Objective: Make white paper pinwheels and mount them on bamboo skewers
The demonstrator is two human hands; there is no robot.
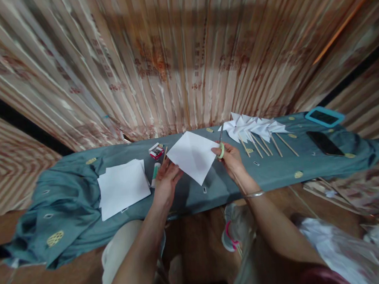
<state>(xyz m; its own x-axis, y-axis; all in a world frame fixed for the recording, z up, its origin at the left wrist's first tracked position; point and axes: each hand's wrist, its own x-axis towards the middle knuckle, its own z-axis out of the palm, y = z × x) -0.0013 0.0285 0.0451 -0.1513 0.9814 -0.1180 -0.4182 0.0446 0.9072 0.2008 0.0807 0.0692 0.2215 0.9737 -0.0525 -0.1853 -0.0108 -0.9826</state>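
A square white sheet of paper point(193, 155) is held up cornerwise above the cloth, with a faint fold line across it. My left hand point(167, 177) grips its lower left edge, fingers partly hidden behind the sheet. Beside the right corner, my right hand point(230, 156) is closed around scissors point(221, 150) with pale green handles, blades pointing away from me. Its thumb rests at the paper's right corner. Just left of my left hand lie a glue stick point(155, 174) and a small red-and-black box point(156, 151). A thin stick point(165, 153) shows behind the left hand.
A stack of white paper point(124, 189) lies at left on the green cloth point(76, 174). Several folded paper pinwheels point(252, 126) on wooden sticks lie at right. Further right are a blue-framed device point(324, 116) and a black phone point(324, 143). A patterned curtain point(178, 65) hangs behind.
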